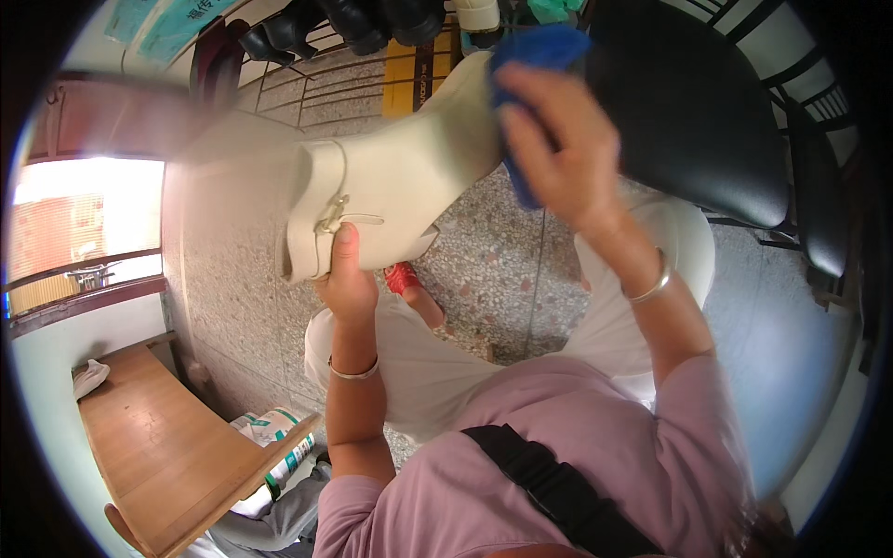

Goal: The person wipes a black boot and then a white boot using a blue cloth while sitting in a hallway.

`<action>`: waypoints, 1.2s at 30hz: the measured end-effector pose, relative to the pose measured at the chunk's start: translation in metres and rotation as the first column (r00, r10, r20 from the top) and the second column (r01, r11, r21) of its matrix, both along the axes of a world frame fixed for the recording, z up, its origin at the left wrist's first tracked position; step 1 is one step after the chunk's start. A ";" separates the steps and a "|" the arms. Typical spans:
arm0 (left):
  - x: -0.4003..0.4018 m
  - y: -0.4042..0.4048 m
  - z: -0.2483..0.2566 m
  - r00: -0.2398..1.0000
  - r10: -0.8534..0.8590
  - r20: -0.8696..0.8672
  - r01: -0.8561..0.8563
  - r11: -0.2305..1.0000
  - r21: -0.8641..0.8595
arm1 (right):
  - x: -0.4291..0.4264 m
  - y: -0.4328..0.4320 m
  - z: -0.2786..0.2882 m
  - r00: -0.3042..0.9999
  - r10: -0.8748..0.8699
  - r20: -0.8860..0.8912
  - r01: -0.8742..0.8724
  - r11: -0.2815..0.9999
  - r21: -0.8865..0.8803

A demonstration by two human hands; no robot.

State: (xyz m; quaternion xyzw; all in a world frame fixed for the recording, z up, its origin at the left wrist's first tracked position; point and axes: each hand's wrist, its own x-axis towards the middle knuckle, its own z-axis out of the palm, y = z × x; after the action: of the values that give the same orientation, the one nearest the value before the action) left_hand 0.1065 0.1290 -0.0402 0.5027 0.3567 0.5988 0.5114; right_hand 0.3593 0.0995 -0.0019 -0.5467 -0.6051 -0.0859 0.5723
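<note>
A cream ankle boot (401, 181) with a buckled strap (335, 215) lies sideways in the air above my lap. My left hand (347, 272) grips it near the shaft opening, with the thumb on the outside just below the buckle. The heel points down toward me and the toe points away to the upper right. In my right hand (561, 139) is a blue cloth (534, 52), pressed against the toe end, which it partly hides. The right hand and cloth are blurred. My left fingers are mostly hidden behind the boot.
A wire shoe rack (307, 87) with black boots (356, 24) stands ahead, near a yellow box (404, 73). To the right is a black-seated chair (691, 104). A wooden table (160, 446) stands at lower left, beside a white bucket (296, 453). Below is speckled floor (499, 244).
</note>
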 end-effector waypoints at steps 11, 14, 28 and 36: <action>0.005 0.002 0.008 1.000 -0.002 0.020 0.002 1.000 0.013 | -0.014 0.009 -0.030 0.988 -0.052 0.146 0.067 0.993 -0.094; 0.004 0.004 0.009 0.999 -0.008 0.035 0.008 1.000 0.000 | -0.025 0.008 -0.033 0.997 0.015 0.075 -0.009 0.997 -0.081; 0.003 0.000 0.004 0.999 -0.030 -0.024 0.030 1.000 0.008 | -0.044 -0.001 -0.032 0.994 0.079 0.073 -0.073 0.993 -0.090; 0.010 0.000 0.010 1.000 -0.009 0.020 0.009 1.000 -0.025 | -0.010 0.021 -0.043 0.983 -0.118 0.143 0.135 0.984 -0.116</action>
State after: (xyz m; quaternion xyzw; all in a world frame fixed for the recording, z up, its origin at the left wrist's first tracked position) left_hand 0.1169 0.1295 -0.0299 0.4921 0.3568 0.5969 0.5237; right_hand 0.3497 0.1203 -0.0447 -0.6119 -0.6107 -0.1212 0.4878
